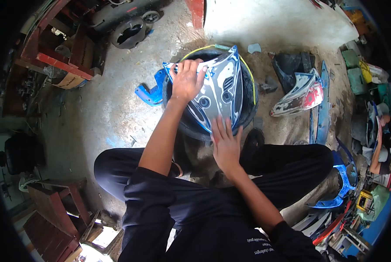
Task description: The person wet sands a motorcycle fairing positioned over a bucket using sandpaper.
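Head view: panel patchy grey and white, blue-edged

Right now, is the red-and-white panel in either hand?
No, the red-and-white panel lies off to the right, apart from the left hand and right hand.

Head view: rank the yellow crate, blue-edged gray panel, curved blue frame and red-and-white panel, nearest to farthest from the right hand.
From the right hand:
1. Blue-edged gray panel, right at its fingertips.
2. Red-and-white panel, ahead and to the right.
3. Curved blue frame, right, beyond the knee.
4. Yellow crate, farther right, past the frame.
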### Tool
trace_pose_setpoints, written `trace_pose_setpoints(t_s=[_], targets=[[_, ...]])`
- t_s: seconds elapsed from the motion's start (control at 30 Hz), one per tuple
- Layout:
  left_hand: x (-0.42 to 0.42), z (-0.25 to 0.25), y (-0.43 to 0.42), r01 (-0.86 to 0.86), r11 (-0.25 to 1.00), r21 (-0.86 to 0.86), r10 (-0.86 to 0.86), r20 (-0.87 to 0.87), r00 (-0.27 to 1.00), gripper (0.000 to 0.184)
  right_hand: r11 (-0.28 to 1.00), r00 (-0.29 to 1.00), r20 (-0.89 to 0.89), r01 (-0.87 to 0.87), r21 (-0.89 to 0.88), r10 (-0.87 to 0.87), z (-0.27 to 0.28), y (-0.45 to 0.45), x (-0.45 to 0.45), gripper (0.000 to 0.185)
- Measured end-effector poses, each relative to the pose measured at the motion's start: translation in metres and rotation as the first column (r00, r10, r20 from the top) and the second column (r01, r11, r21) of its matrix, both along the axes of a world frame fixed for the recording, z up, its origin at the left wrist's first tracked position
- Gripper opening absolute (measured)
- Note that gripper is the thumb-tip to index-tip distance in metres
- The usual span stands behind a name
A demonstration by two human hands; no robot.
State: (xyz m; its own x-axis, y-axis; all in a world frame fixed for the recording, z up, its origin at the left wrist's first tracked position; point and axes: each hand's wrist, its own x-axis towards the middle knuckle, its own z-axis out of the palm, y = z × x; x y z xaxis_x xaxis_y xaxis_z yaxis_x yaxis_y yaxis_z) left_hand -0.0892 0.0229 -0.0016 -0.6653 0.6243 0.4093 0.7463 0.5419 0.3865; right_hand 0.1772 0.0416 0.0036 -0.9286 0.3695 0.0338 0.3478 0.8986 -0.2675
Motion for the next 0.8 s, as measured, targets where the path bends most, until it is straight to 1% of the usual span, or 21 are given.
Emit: trace_pose_setpoints(t_s=[0.03, 0.1, 0.17, 0.23, 0.3, 0.33, 0.37, 0.43, 0.47, 0.5, 0.53, 0.57, 0.6, 0.63, 0.67, 0.7, 0.73, 0.77, 0.8], targets=[[0.000, 0.000, 0.001, -0.004, 1.000, 0.008, 0.004, 0.005, 1.000, 0.044, 1.000, 0.999, -0.049, 0.015, -0.012, -0.015, 0.005, 0.006, -0.017, 0.061], [-0.002, -0.001, 0.001, 0.001, 1.000, 0.013, -0.001, -0.006, 1.000, 0.045, 0.999, 0.997, -0.066, 0.031, -0.026, -0.032, 0.011, 0.009, -0.027, 0.061], [-0.002, 0.000, 0.001, -0.004, 1.000, 0.010, 0.004, 0.008, 1.000, 0.045, 0.997, 0.999, -0.035, 0.001, -0.076, -0.004, 0.006, 0.007, -0.013, 0.060], [-0.002, 0.007, 0.000, 0.005, 1.000, -0.003, -0.005, 0.017, 1.000, 0.045, 0.998, 1.000, -0.016, -0.005, -0.060, 0.004, 0.005, 0.003, 0.010, 0.060], [-0.003, 0.009, 0.000, 0.009, 0.998, -0.065, -0.006, 0.046, 0.999, 0.051, 0.998, 0.998, 0.056, -0.025, -0.063, 0.029, 0.009, 0.000, 0.021, 0.060], [-0.005, 0.011, 0.004, -0.004, 0.999, -0.040, 0.006, 0.059, 0.998, 0.058, 0.997, 0.997, 0.064, -0.025, -0.075, 0.030, 0.010, 0.001, 0.023, 0.059], [-0.006, 0.018, 0.004, 0.002, 0.999, -0.039, 0.000, 0.054, 0.999, 0.058, 0.997, 0.998, 0.060, -0.019, -0.074, 0.024, 0.009, 0.001, 0.021, 0.059], [-0.014, 0.035, 0.004, 0.051, 0.998, -0.030, -0.045, 0.168, 0.985, 0.060, 0.999, 1.000, -0.023, 0.006, -0.046, -0.007, 0.007, 0.004, 0.015, 0.062], [-0.019, 0.041, 0.003, 0.030, 0.998, 0.049, -0.036, 0.117, 0.992, 0.061, 0.999, 0.999, -0.030, 0.014, -0.041, -0.015, 0.008, 0.009, 0.013, 0.062], [-0.023, 0.055, 0.000, 0.031, 0.998, 0.046, -0.041, 0.217, 0.975, 0.065, 0.996, 0.996, -0.081, 0.039, -0.078, -0.045, 0.008, 0.014, 0.013, 0.061], [-0.028, 0.068, -0.004, -0.002, 0.999, 0.038, -0.007, 0.244, 0.970, 0.065, 0.991, 0.989, -0.129, 0.061, -0.117, -0.076, 0.009, 0.018, 0.013, 0.061], [-0.030, 0.081, -0.007, -0.038, 0.999, 0.029, 0.028, 0.271, 0.962, 0.064, 0.991, 0.988, -0.132, 0.066, -0.118, -0.081, 0.011, 0.021, 0.014, 0.061], [-0.026, 0.103, -0.011, -0.126, 0.992, 0.014, 0.115, 0.325, 0.939, 0.064, 0.988, 0.980, -0.171, 0.081, -0.132, -0.103, 0.014, 0.026, 0.016, 0.061], [-0.024, 0.116, -0.013, -0.122, 0.993, 0.013, 0.111, 0.320, 0.941, 0.064, 0.984, 0.969, -0.210, 0.096, -0.147, -0.126, 0.017, 0.029, 0.017, 0.061], [-0.023, 0.125, -0.016, -0.222, 0.974, -0.039, 0.223, 0.307, 0.925, 0.065, 0.984, 0.963, -0.237, 0.096, -0.152, -0.131, 0.021, 0.031, 0.018, 0.060], [-0.020, 0.129, -0.018, -0.320, 0.943, -0.088, 0.332, 0.287, 0.899, 0.065, 0.983, 0.961, -0.241, 0.099, -0.153, -0.135, 0.023, 0.030, 0.020, 0.060], [-0.013, 0.130, -0.021, -0.362, 0.930, -0.064, 0.366, 0.261, 0.893, 0.066, 0.977, 0.952, -0.271, 0.091, -0.193, -0.142, 0.024, 0.031, 0.021, 0.060], [-0.006, 0.127, -0.022, -0.358, 0.932, -0.061, 0.361, 0.255, 0.897, 0.066, 0.969, 0.942, -0.299, 0.083, -0.232, -0.152, 0.026, 0.031, 0.021, 0.060], [0.002, 0.117, -0.023, -0.424, 0.904, -0.062, 0.424, 0.273, 0.864, 0.067, 0.974, 0.934, -0.327, 0.077, -0.214, -0.145, 0.029, 0.030, 0.021, 0.059]])
